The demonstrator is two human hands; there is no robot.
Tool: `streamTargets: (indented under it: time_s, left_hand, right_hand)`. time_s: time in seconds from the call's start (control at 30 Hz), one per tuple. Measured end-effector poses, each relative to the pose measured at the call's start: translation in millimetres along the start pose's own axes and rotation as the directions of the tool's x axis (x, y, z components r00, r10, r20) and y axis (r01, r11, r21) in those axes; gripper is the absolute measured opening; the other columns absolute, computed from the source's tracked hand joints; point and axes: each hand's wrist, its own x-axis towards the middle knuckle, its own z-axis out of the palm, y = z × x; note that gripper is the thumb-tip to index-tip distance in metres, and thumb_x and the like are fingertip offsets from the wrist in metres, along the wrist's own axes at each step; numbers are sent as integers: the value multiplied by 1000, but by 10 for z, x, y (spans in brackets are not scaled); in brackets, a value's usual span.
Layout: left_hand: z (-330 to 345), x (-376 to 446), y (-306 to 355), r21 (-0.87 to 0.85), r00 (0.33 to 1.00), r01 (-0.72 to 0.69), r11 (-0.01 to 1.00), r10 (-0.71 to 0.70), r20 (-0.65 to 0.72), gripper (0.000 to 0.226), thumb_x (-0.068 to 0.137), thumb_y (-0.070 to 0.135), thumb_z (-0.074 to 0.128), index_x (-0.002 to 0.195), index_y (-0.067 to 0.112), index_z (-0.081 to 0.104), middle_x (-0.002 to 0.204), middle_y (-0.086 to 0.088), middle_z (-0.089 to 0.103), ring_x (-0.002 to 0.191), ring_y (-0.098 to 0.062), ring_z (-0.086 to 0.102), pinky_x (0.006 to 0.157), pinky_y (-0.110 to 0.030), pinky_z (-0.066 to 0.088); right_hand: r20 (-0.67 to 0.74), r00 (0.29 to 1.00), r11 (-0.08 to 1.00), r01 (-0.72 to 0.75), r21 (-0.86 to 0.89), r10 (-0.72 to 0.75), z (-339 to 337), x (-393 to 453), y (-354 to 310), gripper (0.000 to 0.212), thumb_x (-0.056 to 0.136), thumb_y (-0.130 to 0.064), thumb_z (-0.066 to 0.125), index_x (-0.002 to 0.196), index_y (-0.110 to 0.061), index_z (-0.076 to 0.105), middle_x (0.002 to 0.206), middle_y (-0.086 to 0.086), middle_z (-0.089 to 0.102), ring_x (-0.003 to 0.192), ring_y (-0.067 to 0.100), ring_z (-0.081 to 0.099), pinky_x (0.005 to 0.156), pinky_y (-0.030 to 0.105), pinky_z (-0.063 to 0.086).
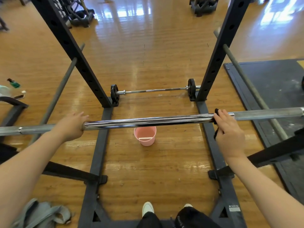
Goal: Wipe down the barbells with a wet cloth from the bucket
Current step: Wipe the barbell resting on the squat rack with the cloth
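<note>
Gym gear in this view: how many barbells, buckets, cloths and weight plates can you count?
Barbells: 2, the chrome bar held by both hands, and the floor barbell beyond.
Buckets: 1, the pink bucket.
Cloths: 1, the dark cloth under the right hand.
Weight plates: 2, left plate and right plate.
Total: 6.
</note>
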Motion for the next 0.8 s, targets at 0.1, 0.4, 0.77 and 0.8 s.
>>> streamTargets:
  time_s: [0.1,0.4,0.77,0.8]
  left_hand:
    - [97,-54,66,-87,975,29,996,-48,-219,57,87,3,53,141,12,41,150,-7,37,143,-23,23,118,-42,15]
    - [333,-75,65,-100,831,-31,994,-30,-555,66,63,-18,69,126,-10,50,130,-34,49,126,-48,42,115,-28,-10]
    - [149,-18,22,-23,976,-30,999,24,-216,58,92,5,49,146,19,34,151,-6,34,143,-20,24,118,-37,10]
    - [124,-23,26,-7,981,-29,1000,27,-191,58,92,6,48,146,21,32,152,-4,32,143,-18,22,118,-37,10]
  right_hand:
    - [-3,998,998,58,-39,-58,-47,-11,157,41,78,18,58,116,5,62,123,21,59,120,34,52,103,47,36]
    - [54,985,983,166,-73,-163,-37,-77,37,39,78,15,60,116,5,62,123,22,58,118,37,53,101,49,35]
    - [58,991,992,122,-45,-119,-83,0,42,41,78,17,61,117,5,61,124,22,58,120,36,52,102,46,33]
    - [32,998,997,61,-45,-59,-107,17,80,39,79,16,59,117,5,60,124,22,57,120,36,52,103,45,32]
